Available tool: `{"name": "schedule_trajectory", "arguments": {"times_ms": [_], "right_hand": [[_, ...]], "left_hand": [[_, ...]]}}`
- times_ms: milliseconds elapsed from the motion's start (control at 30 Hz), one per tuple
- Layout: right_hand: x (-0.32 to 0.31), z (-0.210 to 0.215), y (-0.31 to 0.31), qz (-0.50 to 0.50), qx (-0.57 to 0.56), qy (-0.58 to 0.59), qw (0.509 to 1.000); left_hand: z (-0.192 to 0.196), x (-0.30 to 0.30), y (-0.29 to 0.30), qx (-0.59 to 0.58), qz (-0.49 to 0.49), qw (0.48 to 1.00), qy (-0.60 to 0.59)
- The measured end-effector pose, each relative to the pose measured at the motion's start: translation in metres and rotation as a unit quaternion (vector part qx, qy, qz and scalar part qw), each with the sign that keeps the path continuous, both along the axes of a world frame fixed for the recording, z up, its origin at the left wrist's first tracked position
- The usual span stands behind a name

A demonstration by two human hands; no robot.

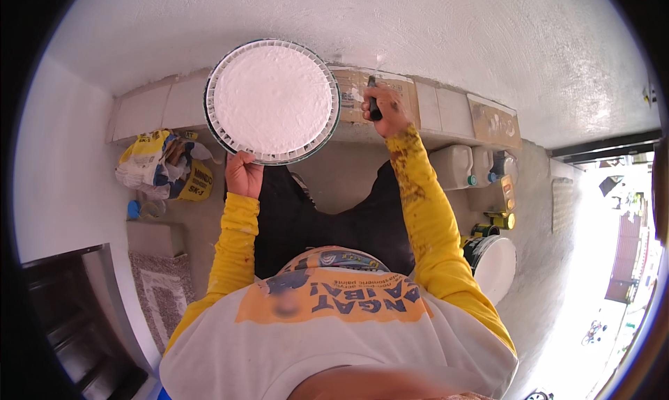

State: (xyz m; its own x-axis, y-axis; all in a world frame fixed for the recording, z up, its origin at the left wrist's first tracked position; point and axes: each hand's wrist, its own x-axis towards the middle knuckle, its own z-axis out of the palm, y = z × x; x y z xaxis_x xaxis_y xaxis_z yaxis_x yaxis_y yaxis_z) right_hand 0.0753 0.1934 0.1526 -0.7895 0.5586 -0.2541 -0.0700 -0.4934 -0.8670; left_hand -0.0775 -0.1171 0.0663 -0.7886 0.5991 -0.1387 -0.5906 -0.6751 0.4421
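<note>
My left hand [244,175] grips the lower rim of a round white ribbed tray [217,125] filled with white paste, held up flat in front of me. My right hand [387,111] is raised to the right of the tray and closed around a dark tool handle [373,104] that points up at the white textured wall [432,31]. The tool's working end is too small to make out. Both arms wear yellow stained sleeves.
Below me, cardboard sheets [495,122] line the foot of the wall. Yellow and white sacks [162,164] lie on the floor at left. White jugs [456,166], small cans and a white bucket [493,264] stand at right. A mat [164,295] lies lower left.
</note>
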Motion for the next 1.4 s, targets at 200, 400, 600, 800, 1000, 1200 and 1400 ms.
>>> {"name": "schedule_trajectory", "arguments": {"times_ms": [200,400,600,800,1000,1200,1400], "right_hand": [[-0.006,-0.05,0.014,-0.025,-0.007,0.043,0.999],[0.015,-0.068,0.027,-0.06,0.145,0.019,0.987],[0.022,-0.029,0.021,-0.031,0.009,0.012,0.999],[0.062,-0.048,-0.003,-0.054,0.169,0.059,0.982],[0.061,-0.085,0.002,-0.026,0.146,0.041,0.988],[0.026,-0.014,0.05,-0.007,0.174,0.117,0.978],[0.033,0.091,0.04,-0.018,0.324,0.14,0.935]], "left_hand": [[0.009,0.001,-0.001,0.002,0.018,1.0,-0.021],[0.013,-0.002,-0.002,0.012,0.023,0.999,0.023],[0.012,0.0,0.002,0.011,0.011,1.0,-0.018],[0.004,-0.002,0.002,0.007,0.012,1.0,-0.026],[0.006,-0.004,-0.001,0.026,0.01,1.0,-0.015],[0.012,-0.004,0.0,-0.005,0.025,0.999,-0.021],[0.011,-0.005,0.0,0.008,0.009,1.0,-0.014]]}}
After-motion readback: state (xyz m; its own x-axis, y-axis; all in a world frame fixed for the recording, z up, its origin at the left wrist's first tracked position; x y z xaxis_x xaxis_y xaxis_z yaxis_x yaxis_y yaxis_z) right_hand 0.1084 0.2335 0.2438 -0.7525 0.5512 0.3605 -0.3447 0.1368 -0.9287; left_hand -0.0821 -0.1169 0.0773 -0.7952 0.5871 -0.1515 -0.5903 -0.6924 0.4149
